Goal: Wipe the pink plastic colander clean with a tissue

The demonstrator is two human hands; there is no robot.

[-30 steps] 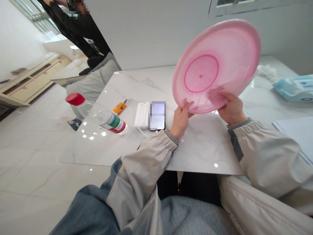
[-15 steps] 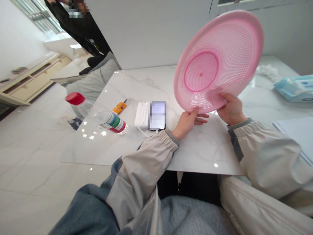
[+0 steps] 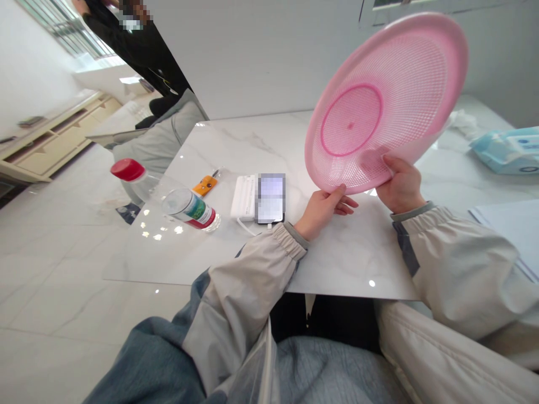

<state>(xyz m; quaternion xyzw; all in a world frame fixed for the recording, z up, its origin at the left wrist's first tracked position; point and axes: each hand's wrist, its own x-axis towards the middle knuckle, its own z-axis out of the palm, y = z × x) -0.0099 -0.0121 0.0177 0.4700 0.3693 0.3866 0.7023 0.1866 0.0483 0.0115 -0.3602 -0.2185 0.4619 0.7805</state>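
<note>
A round pink mesh basket is held tilted up above the white marble table, its inside facing me. My right hand grips its lower rim, thumb inside on the mesh. My left hand is under the lower left rim with fingers stretched out, its thumb tip touching the edge.
On the table's left lie a clear bottle with a red cap, a small orange item, a white power bank and a phone. A blue wipes pack and papers are right. A person in black stands far left.
My left hand has let go of the basket rim and opened beneath it. The basket has risen and shifted right in my right hand.
</note>
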